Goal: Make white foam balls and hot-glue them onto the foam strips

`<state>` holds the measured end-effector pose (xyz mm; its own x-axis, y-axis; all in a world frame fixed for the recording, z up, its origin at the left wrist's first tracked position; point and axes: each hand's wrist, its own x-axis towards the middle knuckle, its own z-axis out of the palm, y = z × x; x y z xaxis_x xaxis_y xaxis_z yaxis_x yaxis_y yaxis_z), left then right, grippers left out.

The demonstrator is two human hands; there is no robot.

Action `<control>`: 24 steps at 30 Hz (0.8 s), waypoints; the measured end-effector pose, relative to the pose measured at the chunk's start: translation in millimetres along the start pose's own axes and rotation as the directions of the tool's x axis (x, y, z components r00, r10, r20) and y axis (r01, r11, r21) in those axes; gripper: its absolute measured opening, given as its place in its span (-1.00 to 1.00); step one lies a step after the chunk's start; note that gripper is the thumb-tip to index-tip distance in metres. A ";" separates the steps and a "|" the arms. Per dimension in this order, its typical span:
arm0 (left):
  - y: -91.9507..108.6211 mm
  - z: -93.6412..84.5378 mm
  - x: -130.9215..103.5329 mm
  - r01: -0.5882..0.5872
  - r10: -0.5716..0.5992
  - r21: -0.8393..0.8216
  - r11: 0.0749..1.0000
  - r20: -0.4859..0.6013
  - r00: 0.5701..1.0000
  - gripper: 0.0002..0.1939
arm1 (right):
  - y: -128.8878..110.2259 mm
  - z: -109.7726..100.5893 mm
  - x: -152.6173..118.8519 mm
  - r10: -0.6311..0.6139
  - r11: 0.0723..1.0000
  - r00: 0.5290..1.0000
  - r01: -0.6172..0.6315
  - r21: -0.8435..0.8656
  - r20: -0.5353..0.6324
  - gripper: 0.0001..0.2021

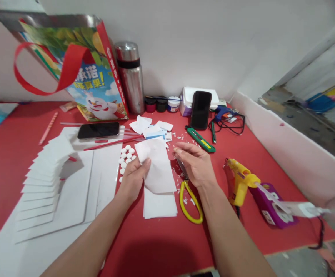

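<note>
- Our left hand [133, 179] clamps paper [160, 167], thumb covering some.
- Our right hand [198, 166] partly hides scissors [181, 195]; whether its fingers grip anything, we cannot tell.

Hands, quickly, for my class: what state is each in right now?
Left hand: closed, holding white paper.
Right hand: partly curled by the yellow-handled scissors; whether its grip holds anything cannot be told.

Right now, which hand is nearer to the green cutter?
Right. The right hand is on the near side of the green cutter; the left hand is farther off to its left, holding white paper.
</note>
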<state>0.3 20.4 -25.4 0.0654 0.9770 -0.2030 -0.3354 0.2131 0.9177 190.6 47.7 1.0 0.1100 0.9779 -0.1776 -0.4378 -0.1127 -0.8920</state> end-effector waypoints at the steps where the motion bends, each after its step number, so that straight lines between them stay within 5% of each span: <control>1: -0.3 -0.2 0.0 0.000 0.000 0.003 1.000 0.001 1.000 -0.59 | -0.2 0.2 -0.1 0.004 1.000 1.000 -0.004 0.003 -0.001 -0.76; 24: -1.8 -1.3 -0.1 -0.033 0.034 0.031 0.999 -0.013 0.999 -0.64 | 0.2 -0.9 0.5 0.018 0.999 0.999 -0.021 0.045 0.051 -0.85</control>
<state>-0.2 19.9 -27.4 0.0419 0.9834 -0.1763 -0.3077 0.1806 0.9342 191.4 48.0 0.3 0.0562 0.9834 -0.1725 -0.4797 -0.1249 -0.8685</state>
